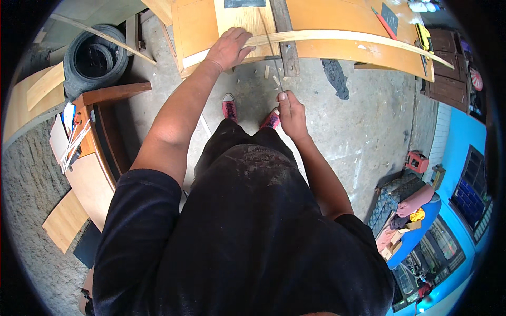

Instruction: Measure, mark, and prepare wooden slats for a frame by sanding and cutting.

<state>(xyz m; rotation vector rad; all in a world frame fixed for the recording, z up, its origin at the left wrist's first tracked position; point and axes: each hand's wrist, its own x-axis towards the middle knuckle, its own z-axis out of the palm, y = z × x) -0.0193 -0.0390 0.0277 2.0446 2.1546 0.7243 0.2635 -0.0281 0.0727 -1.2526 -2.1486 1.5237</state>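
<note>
A long pale wooden strip [316, 36] lies across the orange-brown work table [327, 16], its right end reaching past the table's right part. My left hand [229, 49] rests over the strip near its left end, fingers curled across it and thumb apart, holding it down. In front of the table, my right hand [291, 113] is closed round the near end of a thin dark saw blade [272, 52], seen edge-on. The blade runs away from me and crosses the strip just right of my left hand. Whether it has cut into the wood is too small to tell.
A dark weathered board [285, 39] lies crosswise under the strip. Small wood offcuts [266, 72] and a dark cloth [335, 79] are on the concrete floor. Tyres [97, 62] and a wooden cabinet [100, 142] stand left; a red-handled tool [386, 25] lies on the table's right.
</note>
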